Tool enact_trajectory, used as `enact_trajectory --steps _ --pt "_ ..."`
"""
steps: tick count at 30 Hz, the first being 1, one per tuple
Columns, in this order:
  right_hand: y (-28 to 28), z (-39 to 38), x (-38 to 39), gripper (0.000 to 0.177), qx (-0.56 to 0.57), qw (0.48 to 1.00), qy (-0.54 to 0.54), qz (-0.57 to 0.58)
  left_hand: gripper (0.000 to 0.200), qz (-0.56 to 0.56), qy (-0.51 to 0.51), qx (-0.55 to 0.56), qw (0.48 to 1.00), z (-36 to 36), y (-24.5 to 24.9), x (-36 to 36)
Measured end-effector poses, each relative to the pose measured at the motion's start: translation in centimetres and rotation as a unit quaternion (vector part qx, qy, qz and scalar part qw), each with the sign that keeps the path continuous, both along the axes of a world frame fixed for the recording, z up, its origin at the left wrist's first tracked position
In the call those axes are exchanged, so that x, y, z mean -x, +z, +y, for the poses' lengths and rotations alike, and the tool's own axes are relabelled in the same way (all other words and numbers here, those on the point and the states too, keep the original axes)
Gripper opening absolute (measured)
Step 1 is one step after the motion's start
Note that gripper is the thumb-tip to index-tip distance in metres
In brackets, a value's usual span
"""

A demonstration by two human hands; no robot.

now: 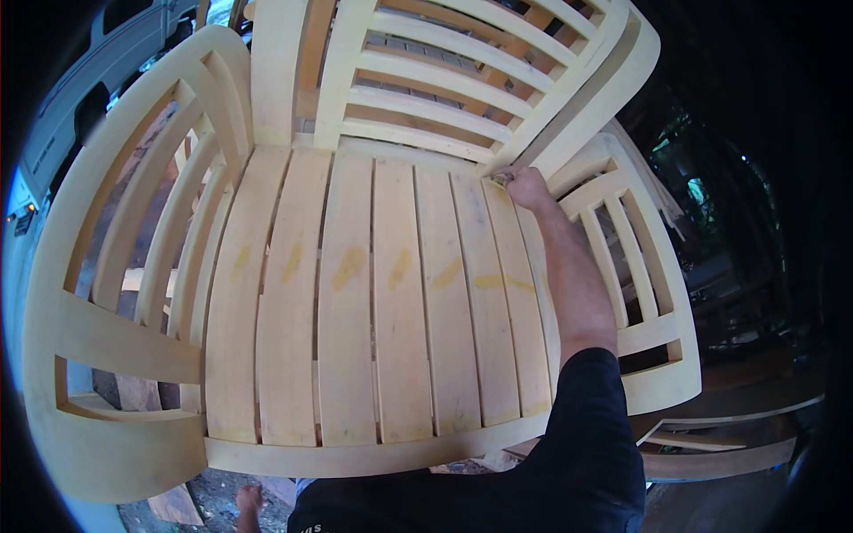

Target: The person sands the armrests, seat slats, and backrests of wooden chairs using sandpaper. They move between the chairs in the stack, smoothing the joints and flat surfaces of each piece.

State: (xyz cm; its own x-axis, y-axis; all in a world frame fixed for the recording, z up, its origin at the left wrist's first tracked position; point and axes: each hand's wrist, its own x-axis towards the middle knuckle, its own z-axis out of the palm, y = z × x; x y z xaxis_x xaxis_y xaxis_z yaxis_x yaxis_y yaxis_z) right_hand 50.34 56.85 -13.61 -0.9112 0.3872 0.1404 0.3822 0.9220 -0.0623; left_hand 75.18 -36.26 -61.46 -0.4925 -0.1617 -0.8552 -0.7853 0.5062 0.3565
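Observation:
A pale, unfinished wooden armchair (351, 311) with a slatted seat fills the middle of the view. My right hand (530, 188) reaches to the far right corner of the seat, where the backrest (431, 102) meets it. Its fingers are closed on a small, grey-brown folded piece that looks like sandpaper (503, 178), pressed to the wood there. Yellowish smears run across the seat slats. Low at the front left, below the seat's front rail (355, 460), hangs my left hand (250, 499), away from the chair; its fingers are too small and dim to make out.
Slatted armrests stand on the left (133, 342) and right (662, 360) of the seat. Curved wooden parts (720, 464) lie at the lower right. A parked white vehicle (62, 142) is at the upper left. Wood scraps (176, 506) lie on the ground.

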Motion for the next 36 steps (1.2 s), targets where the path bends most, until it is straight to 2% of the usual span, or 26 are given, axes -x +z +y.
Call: enact_trajectory --steps 2,5,8,9,11,12,13,15,17,21,23,26,29,33,36 --pt "-0.5 -0.5 -0.2 0.041 -0.029 0.999 -0.002 -0.04 0.025 0.007 0.012 -0.013 1.0 0.2 0.8 0.1" --pt "-1.4 -0.9 -0.9 0.042 -0.002 0.999 0.032 0.007 0.026 0.003 0.005 -0.014 1.0 0.1 -0.1 -0.2" --pt "-0.4 -2.1 -1.2 0.045 -0.064 0.995 0.018 -0.072 0.027 0.032 -0.045 0.004 0.998 0.3 -1.6 0.8" --pt "-0.3 -1.2 -1.3 0.046 -0.04 0.998 0.033 -0.045 0.027 0.046 -0.065 0.014 0.997 0.3 -1.7 0.8" --pt "-0.5 1.9 -1.6 0.047 0.008 0.998 0.06 0.009 0.027 0.042 -0.004 -0.026 0.999 1.3 -0.4 1.1" --pt "0.8 0.7 -1.7 0.047 0.027 1.0 0.012 -0.003 0.027 0.041 0.026 -0.047 0.998 1.9 0.1 1.4" --pt "3.5 -2.1 -2.2 0.047 0.046 0.998 -0.035 -0.016 0.027 0.043 0.013 -0.041 0.998 2.1 0.5 1.6" --pt "4.4 -2.7 -2.4 0.049 0.035 0.996 -0.075 -0.038 0.026 0.046 -0.016 -0.028 0.998 2.4 1.1 1.9" --pt "2.8 0.0 -1.8 0.051 -0.023 0.996 -0.059 -0.056 0.03 0.051 -0.019 -0.011 0.998 1.8 0.4 1.6" --pt "2.8 0.4 -1.2 0.042 -0.038 0.986 -0.13 -0.102 0.031 0.015 -0.026 0.009 1.0 1.3 0.8 1.6" --pt "2.5 1.1 -0.4 0.042 -0.092 0.976 -0.128 -0.152 0.031 0.013 -0.021 0.01 1.0 1.4 1.6 1.5" --pt "1.6 2.4 0.5 0.044 -0.105 0.981 -0.093 -0.131 0.032 0.013 -0.008 0.017 1.0 1.5 1.6 1.2" --pt "2.1 0.8 1.3 0.044 -0.098 0.975 -0.094 -0.178 0.033 0.008 -0.004 0.017 1.0 1.2 1.5 1.2" --pt "2.1 -1.8 1.5 0.043 -0.096 0.978 -0.093 -0.158 0.033 0.03 -0.054 0.037 0.997 -0.6 -1.9 0.9" --pt "2.1 -0.9 1.7 0.041 -0.079 0.987 -0.064 -0.126 0.034 0.013 -0.019 0.026 0.999 0.9 0.5 1.1"
